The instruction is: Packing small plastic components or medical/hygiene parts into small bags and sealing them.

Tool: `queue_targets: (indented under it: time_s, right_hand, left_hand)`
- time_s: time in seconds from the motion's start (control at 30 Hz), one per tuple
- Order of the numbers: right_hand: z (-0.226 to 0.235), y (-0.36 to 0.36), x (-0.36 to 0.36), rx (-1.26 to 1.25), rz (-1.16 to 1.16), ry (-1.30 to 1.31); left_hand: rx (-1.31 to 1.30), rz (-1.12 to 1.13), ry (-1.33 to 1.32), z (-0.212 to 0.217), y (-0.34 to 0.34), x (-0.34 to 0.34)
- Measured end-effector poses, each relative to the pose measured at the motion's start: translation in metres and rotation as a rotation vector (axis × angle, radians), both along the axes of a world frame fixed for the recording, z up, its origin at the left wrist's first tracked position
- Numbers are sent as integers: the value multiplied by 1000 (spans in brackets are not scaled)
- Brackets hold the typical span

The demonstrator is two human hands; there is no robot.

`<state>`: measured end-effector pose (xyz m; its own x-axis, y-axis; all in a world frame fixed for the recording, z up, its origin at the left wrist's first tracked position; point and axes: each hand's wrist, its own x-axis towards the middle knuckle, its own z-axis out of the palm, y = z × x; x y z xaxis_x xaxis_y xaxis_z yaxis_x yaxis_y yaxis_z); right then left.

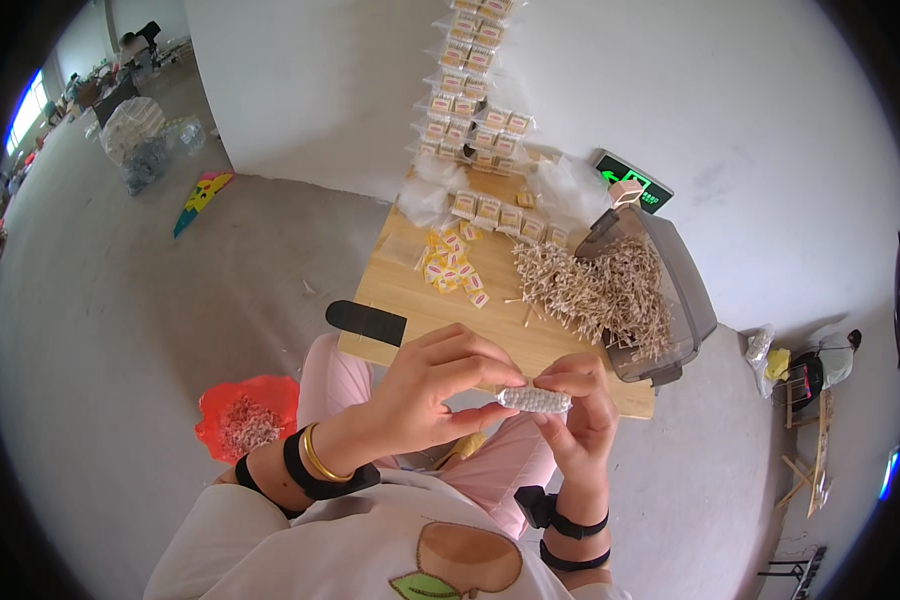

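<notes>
Red bag's [247, 412] contents perhaps scraps; too blurred.

Centre frame, the small packet [535, 400] looks like clear glossy plastic film over pale bumpy contents. Above it, the table [410, 290] is smooth matt light wood, the bin [685, 290] grey plastic. Lower left, a glossy red plastic bag [245, 410].

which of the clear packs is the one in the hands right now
The small clear pack pinched between both hands, left hand and right hand, above the lap. The other packs lie in rows on the wooden table.
</notes>
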<state>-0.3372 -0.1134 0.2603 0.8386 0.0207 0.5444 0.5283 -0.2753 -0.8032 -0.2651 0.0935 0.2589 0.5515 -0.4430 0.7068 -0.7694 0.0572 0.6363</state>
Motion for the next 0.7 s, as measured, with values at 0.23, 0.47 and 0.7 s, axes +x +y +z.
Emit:
queue_targets:
  time_s: [0.23, 0.47, 0.7]
  right_hand:
    - [11, 5, -2, -143, -39, -108]
    - [9, 4, -2, -131, -40, -164]
    - [10, -5, 0, -159, -52, -152]
  left_hand:
    - [0, -30, 15, 6, 1, -5]
    - [-72, -107, 164, 3, -4, -10]
    - [-59, -123, 102, -1, -5, -10]
